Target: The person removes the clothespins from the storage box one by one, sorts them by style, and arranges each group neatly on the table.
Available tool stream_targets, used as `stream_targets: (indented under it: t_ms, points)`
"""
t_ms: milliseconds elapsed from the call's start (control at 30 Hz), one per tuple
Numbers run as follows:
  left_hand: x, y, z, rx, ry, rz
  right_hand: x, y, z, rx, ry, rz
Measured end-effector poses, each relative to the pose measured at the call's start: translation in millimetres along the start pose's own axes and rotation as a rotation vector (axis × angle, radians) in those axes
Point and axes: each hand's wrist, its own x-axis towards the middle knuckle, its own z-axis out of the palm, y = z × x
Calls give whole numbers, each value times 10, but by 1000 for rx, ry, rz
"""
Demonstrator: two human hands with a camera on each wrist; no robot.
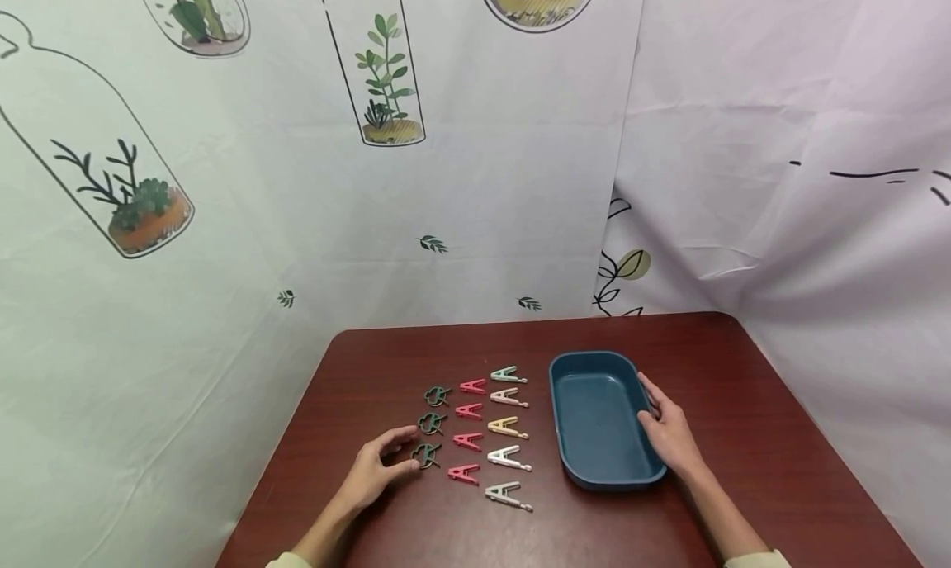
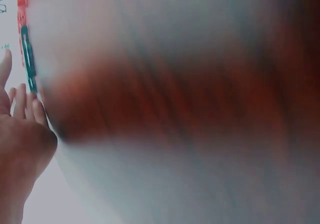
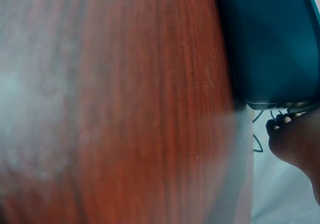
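My left hand [image 1: 379, 466] is at the table's left, thumb and forefinger spread around the nearest dark green looped clip [image 1: 426, 455]; I cannot tell whether they touch it. Two similar green clips [image 1: 431, 423] lie behind it in a column. Beside them runs a column of red clothespins [image 1: 467, 441], then one of white, yellow and pale green clothespins [image 1: 508, 457]. With my right hand [image 1: 672, 436] I hold the right side of a deep blue tray [image 1: 607, 479], thumb at its rim and fingers along the outer wall. Bare floor shows inside the tray.
Everything stands on a dark red-brown wooden table [image 1: 416, 535] with rounded far corners. White cloth [image 1: 475, 188] printed with plants in jars hangs behind it and along both sides. Both wrist views show mostly blurred tabletop.
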Motion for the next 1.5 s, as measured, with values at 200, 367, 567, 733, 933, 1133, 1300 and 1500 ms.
stream_targets:
  t_ms: [200,367,567,733,933,1133,1300,1500]
  points:
    - [43,-82,-66,4,-109,62,-5,9,-1,-1,-8,5]
    - [60,-122,-74,85,-119,88,-15,6,1,4,-9,6]
    - [68,-154,-58,124,-111,122,-1,-2,-3,7,-5,8]
    - [71,-152,-55,128,-112,128,9,-4,-4,8,-5,10]
    - [70,-145,-52,137,-117,135,3,-6,-5,18,-7,1]
    - [66,-131,-54,139,-127,129,2,-1,-1,30,-2,-2]
    - [65,-124,-61,132,-140,122,4,1,5,43,1,7]
    - [62,-108,-67,132,-142,112,7,-14,5,60,5,29]
